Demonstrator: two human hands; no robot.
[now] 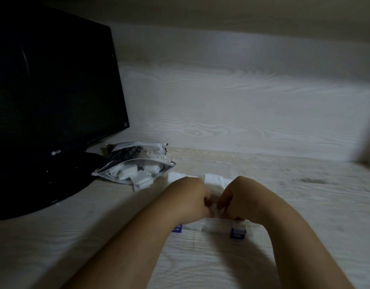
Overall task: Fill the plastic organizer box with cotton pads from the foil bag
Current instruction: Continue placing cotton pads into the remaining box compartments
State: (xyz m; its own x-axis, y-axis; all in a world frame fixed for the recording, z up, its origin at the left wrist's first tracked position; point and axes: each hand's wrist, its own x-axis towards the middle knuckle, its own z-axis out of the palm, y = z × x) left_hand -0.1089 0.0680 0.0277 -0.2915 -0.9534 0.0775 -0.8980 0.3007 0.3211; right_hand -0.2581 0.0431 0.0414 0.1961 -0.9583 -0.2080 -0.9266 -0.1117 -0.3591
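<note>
**Organizer box part-filled; bag still holds stock**

1. Desk [305,195]: pale wood grain. It carries every item below.
2. Monitor [50,90]: black, screen dark, at the desk's left rear corner. Not part of the task.
3. Plastic organizer box [219,226]: clear with blue latches, open, at the middle of the desk's front edge and largely hidden under the hands. White stacks of cotton pads [213,179] show along its rear side. How full the front compartments are cannot be told.
4. Foil bag [136,163]: lies on its side just left of the box's rear corner, beside the monitor's base. Its mouth gapes toward the box, with many pads inside and a few spilling onto the desk.
5. Left hand [190,197] and right hand [236,197]: over the box, fingers curled inward, together pinching one cotton pad [216,207].
6. Status, as judged: filling is under way, perhaps half done. The held pad is not yet seated, and the bag's remaining pads are still to be moved.
</note>
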